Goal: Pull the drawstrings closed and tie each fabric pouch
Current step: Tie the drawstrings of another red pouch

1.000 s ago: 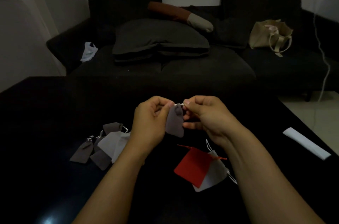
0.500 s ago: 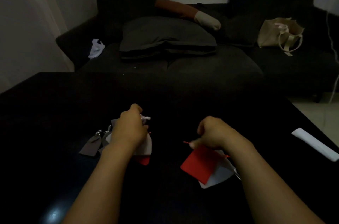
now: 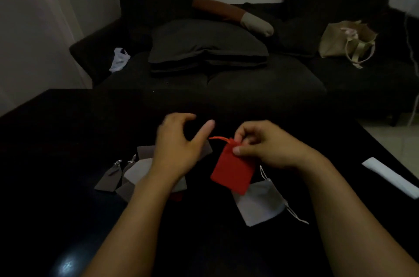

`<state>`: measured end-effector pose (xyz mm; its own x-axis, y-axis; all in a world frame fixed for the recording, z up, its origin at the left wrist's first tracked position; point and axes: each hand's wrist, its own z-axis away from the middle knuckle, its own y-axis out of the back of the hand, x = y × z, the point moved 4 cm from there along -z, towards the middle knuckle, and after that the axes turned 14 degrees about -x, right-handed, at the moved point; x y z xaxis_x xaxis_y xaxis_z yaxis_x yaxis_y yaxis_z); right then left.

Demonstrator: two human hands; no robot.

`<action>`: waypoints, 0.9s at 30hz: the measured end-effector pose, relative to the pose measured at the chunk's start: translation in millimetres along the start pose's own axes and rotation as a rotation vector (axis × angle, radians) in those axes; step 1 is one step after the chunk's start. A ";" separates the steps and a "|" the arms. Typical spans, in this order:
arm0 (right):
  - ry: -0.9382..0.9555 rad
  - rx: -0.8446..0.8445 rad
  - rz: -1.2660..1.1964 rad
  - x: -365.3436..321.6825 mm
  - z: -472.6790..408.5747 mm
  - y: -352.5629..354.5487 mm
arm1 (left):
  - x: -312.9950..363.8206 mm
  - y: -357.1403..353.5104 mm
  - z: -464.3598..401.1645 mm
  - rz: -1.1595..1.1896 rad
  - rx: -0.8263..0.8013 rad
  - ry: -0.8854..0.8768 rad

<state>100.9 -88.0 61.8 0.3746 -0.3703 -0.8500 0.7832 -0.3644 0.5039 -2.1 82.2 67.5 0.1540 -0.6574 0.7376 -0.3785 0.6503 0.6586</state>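
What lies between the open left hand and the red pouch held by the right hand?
In the head view, only the pouch's red drawstring crosses that gap, pointing from the red pouch toward the left hand; behind it shows bare dark table.

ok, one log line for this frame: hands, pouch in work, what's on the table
right hand: pinching red pouch top | left hand: open, reaching for red drawstring | white pouch: on table | grey pouches: piled left

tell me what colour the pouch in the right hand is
Red pouch, clearest in the head view.
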 end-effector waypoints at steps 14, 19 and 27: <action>0.066 0.301 -0.165 -4.3 15.9 20.8 | 13.1 -41.9 -4.2 0.725 -0.151 0.021; 0.020 0.304 -0.171 -6.3 17.7 20.5 | 13.9 -31.7 -4.5 0.560 -0.051 0.000; 0.298 0.225 -1.089 -16.5 11.5 17.0 | 25.0 -33.8 -15.1 1.664 -0.235 0.048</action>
<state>102.3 -97.9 86.1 -0.3206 0.4403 -0.8386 0.6679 -0.5227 -0.5298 28.4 49.5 65.9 -0.2188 0.7645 0.6064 -0.0124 0.6192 -0.7851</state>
